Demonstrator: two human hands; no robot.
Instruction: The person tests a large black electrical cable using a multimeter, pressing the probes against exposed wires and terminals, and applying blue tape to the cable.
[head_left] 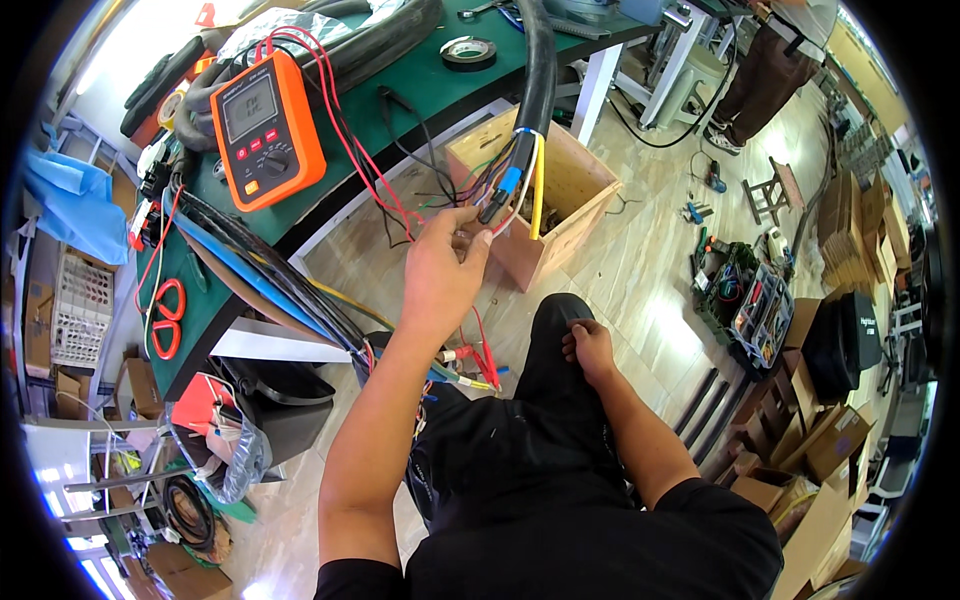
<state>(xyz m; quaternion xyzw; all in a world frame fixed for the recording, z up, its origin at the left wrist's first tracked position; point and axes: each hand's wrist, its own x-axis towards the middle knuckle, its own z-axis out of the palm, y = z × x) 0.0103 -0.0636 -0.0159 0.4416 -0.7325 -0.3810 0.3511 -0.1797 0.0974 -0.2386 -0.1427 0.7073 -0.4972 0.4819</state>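
My left hand [448, 265] reaches up to the cut end of a thick black cable [538, 75] hanging over the bench edge. Its fingers pinch a thin wire among the split-out cores, just below a blue-banded black core [508, 180]; the fingers partly hide the wire. A yellow core [538, 190] hangs beside it. My right hand [590, 350] rests on my right knee, fingers curled, with nothing visible in them. An orange handheld meter [267, 130] lies on the green bench, its red and black leads running toward my left hand. A red clip [488, 366] hangs near my left knee.
Below the cable end stands an open wooden box [560, 235]. Red-handled scissors [168, 320] and black tape [468, 53] lie on the bench [420, 90]. A cable bundle [270, 270] drops past its edge. At right are an open toolbox [750, 310], cardboard boxes [835, 440] and a standing person [780, 70].
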